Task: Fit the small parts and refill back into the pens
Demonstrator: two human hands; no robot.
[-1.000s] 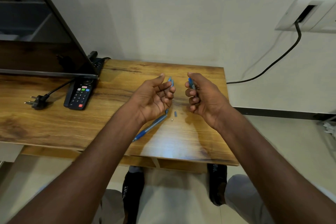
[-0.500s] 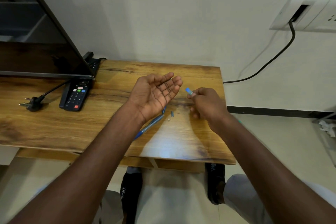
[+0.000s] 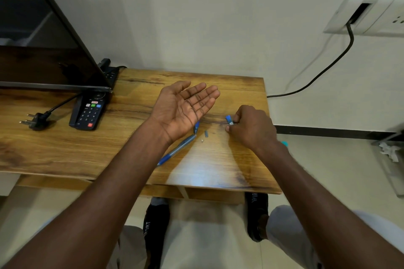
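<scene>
My left hand [image 3: 185, 108] hovers palm up over the wooden table [image 3: 65, 150], fingers straight, holding nothing. Below it lies a blue pen barrel [image 3: 176, 149], with a blue tip piece [image 3: 196, 126] partly hidden under the palm's edge. A small blue part [image 3: 206, 133] and a tiny white part [image 3: 202, 141] lie beside them. My right hand [image 3: 251, 129] is low on the table at the right, its fingers curled and pinching a short blue pen piece [image 3: 228, 119].
A black remote [image 3: 88, 113] and a black plug [image 3: 36, 120] on its cord lie at the left, under the lower edge of a dark screen [image 3: 43, 65]. A black cable [image 3: 323, 67] runs down the wall from a socket panel [image 3: 363, 14].
My left hand uncurled to a flat, empty palm and let the pen part go. My right hand dropped toward the table with its blue piece.
</scene>
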